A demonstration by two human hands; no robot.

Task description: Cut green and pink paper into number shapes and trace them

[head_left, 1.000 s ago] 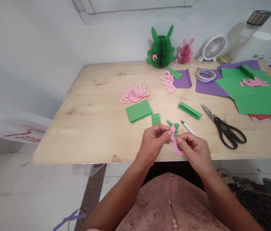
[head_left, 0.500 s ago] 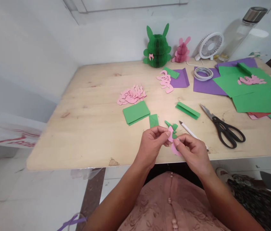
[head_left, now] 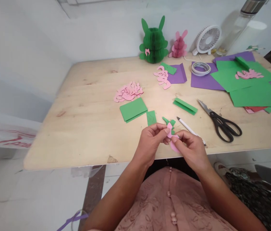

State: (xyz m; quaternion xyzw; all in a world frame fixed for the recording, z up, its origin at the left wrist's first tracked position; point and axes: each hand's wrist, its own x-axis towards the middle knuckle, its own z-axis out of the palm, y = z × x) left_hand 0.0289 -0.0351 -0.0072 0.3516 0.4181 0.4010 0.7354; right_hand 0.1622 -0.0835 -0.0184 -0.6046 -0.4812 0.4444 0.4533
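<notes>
If the left hand point(head_left: 151, 138) tugged unevenly, the thin pink cutout point(head_left: 170, 134), over the counter point(head_left: 89, 128) by its near edge, could have torn at its narrow bend. That hand pinched its upper end, thumb and forefinger pressed together, wrist angled inward. The right hand point(head_left: 191, 148) pinched it farther down, knuckles near the pen point(head_left: 185, 125), which a bump might have rolled.
</notes>
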